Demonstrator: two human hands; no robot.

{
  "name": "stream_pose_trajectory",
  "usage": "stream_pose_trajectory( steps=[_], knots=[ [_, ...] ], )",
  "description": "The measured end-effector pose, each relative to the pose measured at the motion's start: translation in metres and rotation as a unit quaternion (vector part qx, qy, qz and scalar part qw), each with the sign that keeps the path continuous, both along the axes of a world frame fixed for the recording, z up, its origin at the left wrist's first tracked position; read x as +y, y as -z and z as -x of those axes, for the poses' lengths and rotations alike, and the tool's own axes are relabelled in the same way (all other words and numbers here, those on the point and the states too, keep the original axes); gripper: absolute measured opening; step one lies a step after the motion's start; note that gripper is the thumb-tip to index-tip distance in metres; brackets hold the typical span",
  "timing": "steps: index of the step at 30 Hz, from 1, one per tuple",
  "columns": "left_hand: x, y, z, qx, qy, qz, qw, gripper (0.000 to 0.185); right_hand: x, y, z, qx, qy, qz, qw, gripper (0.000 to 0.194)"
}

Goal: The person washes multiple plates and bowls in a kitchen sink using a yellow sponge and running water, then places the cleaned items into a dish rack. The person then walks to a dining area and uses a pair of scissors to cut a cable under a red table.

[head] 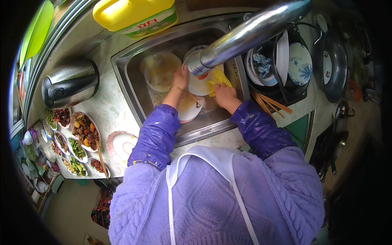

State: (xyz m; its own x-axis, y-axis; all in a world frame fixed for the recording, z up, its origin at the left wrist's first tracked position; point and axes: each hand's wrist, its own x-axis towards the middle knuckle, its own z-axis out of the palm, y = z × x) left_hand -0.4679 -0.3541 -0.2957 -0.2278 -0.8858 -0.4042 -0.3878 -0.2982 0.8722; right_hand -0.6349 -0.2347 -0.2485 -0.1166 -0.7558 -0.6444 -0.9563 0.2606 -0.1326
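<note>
Over the stainless-steel sink [128,78], my left hand [180,79] grips the left rim of a white plate [196,85]. My right hand [226,95] presses a yellow cloth [221,80] against that plate's right side. The end of a thick metal faucet [232,46] hangs above the plate and hides part of it. Below, in the basin, lie a plate with cloudy brownish liquid [162,72] to the left and a bowl with a red mark [190,111] nearer me. Another dish rim [196,48] shows behind the held plate.
Right of the sink, a black dish rack [286,93] holds bowls and plates, with wooden chopsticks [269,102] beside it. A wok [335,70] stands farther right. On the left are an electric kettle [72,84], dishes of food [85,130] and a pink-rimmed plate [121,147]. A yellow jug [134,15] stands behind.
</note>
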Motion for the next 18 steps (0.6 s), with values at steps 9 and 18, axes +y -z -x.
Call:
stream_pose_trajectory(
  steps=[9,18],
  knots=[
    [-0.011,-0.084,-0.028,-0.107,0.023,0.162,0.981,0.054,0.023,0.034,-0.01,0.028,-0.231,0.124,0.965,0.033],
    [0.004,-0.111,-0.033,-0.017,-0.015,0.135,0.991,0.046,-0.024,-0.007,-0.024,-0.441,0.406,0.049,0.799,0.022]
  ],
)
